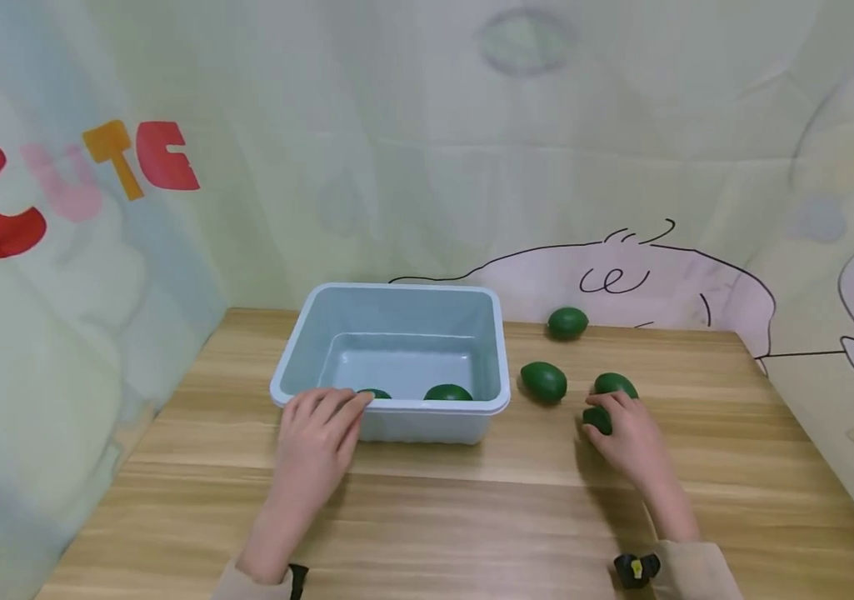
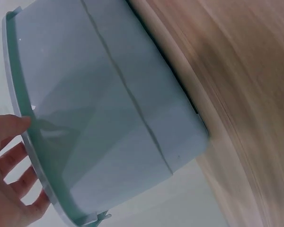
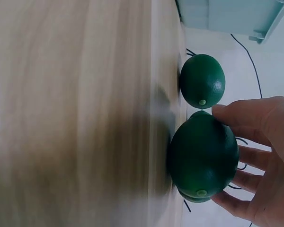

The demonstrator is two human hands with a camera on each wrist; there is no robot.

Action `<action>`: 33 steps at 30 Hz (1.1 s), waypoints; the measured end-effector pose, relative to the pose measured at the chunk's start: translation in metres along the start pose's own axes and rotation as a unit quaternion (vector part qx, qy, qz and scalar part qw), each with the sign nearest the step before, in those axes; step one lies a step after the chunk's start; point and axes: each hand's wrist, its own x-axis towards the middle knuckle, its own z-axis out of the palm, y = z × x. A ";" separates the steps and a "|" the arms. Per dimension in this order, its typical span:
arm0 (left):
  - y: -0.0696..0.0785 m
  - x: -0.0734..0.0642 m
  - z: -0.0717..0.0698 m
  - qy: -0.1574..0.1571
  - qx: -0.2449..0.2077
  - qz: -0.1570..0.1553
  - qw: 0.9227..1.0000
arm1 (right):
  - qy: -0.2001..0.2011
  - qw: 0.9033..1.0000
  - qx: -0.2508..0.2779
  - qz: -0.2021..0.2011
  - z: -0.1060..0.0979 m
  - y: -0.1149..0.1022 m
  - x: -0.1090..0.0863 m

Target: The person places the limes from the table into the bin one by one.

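A pale blue plastic basin (image 1: 427,425) stands on the table, and two dark green limes (image 1: 448,392) show inside it, partly hidden by its front wall. My left hand (image 1: 314,442) grips the near left part of the rim; the left wrist view shows the thumb (image 2: 12,126) on the outer side and the fingers beyond the rim. To the right of the basin, my right hand (image 1: 638,442) holds a smooth lime (image 3: 203,156) between thumb and fingers, close to the tabletop. Another lime (image 1: 616,384) lies just behind that hand.
Two more limes lie on the wooden table (image 1: 434,517): one lime (image 1: 544,382) beside the basin's right side, another lime (image 1: 567,323) near the back edge. A printed cloth backdrop (image 1: 367,192) rises directly behind the table and along both sides.
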 end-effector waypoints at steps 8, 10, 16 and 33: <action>-0.001 0.000 -0.003 -0.015 0.001 -0.012 1.000 | -0.014 1.000 0.005 0.016 -0.002 -0.002 -0.001; -0.001 0.000 -0.003 -0.017 0.002 -0.013 1.000 | -0.020 1.000 0.003 0.017 -0.002 -0.002 -0.001; -0.002 0.000 -0.001 -0.001 -0.002 -0.001 1.000 | -0.028 0.999 -0.001 0.020 -0.002 0.001 -0.004; -0.001 -0.001 -0.001 -0.013 -0.002 -0.007 1.000 | -0.082 0.996 -0.007 0.038 0.002 0.001 -0.007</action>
